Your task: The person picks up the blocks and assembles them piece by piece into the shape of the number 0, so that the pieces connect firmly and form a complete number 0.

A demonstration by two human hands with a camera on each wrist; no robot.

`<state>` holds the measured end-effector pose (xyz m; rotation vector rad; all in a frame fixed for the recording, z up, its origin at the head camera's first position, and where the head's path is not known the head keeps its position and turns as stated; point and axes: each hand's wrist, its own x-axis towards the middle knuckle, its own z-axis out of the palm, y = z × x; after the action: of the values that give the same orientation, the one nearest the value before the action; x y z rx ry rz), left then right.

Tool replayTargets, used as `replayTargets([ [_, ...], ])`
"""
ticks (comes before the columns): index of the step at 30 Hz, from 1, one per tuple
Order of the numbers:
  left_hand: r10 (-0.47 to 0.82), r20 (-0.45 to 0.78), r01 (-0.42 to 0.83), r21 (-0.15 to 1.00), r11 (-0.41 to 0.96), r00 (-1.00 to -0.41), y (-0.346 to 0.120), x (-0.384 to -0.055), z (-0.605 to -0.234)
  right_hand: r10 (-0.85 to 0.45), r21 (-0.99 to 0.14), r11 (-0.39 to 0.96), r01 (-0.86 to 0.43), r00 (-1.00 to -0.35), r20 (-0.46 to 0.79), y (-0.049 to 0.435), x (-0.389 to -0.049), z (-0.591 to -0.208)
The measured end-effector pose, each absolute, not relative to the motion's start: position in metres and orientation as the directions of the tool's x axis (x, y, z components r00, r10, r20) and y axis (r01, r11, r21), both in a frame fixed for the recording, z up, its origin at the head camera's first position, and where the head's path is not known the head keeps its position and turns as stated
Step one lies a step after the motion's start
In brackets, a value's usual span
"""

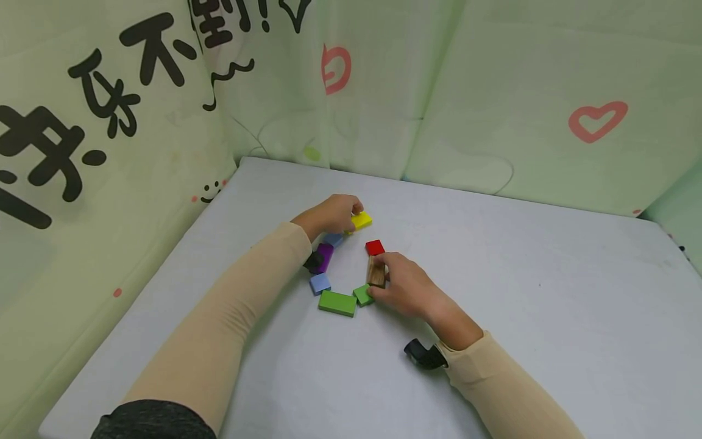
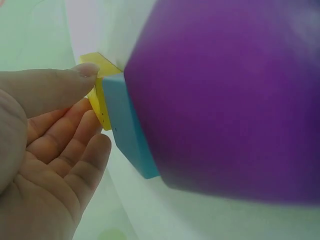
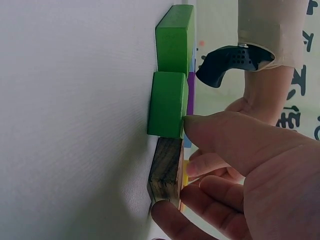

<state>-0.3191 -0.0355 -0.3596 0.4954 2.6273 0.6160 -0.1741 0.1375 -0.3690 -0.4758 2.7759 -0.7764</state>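
Observation:
Flat coloured blocks lie in an open ring on the white table. At its far end my left hand (image 1: 333,213) pinches a yellow block (image 1: 362,220), thumb on top and fingers at its side in the left wrist view. That block sits against a blue block (image 2: 127,130); a purple block (image 2: 225,100) fills much of that view. My right hand (image 1: 408,285) holds a brown wooden block (image 3: 166,167) across its length. Its thumb touches the small green block (image 3: 167,104) beside it. A red block (image 1: 375,246) lies at the brown block's far end.
Along the near side lies a long green block (image 1: 337,303), with another blue block (image 1: 320,283) left of it. The white table (image 1: 537,292) extends widely to the right. Pale green printed cloth (image 1: 493,110) stands behind and at the left.

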Motion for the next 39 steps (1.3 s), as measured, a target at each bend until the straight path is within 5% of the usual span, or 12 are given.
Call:
replayTargets([
  [39,0.469,-0.295,0.276,0.514,0.812,-0.832,-0.0366,-0.3141,-0.3577,-0.361,-0.541,0.806,-0.238,-0.923,-0.131,0.1352,-0.1722,-0.3681],
])
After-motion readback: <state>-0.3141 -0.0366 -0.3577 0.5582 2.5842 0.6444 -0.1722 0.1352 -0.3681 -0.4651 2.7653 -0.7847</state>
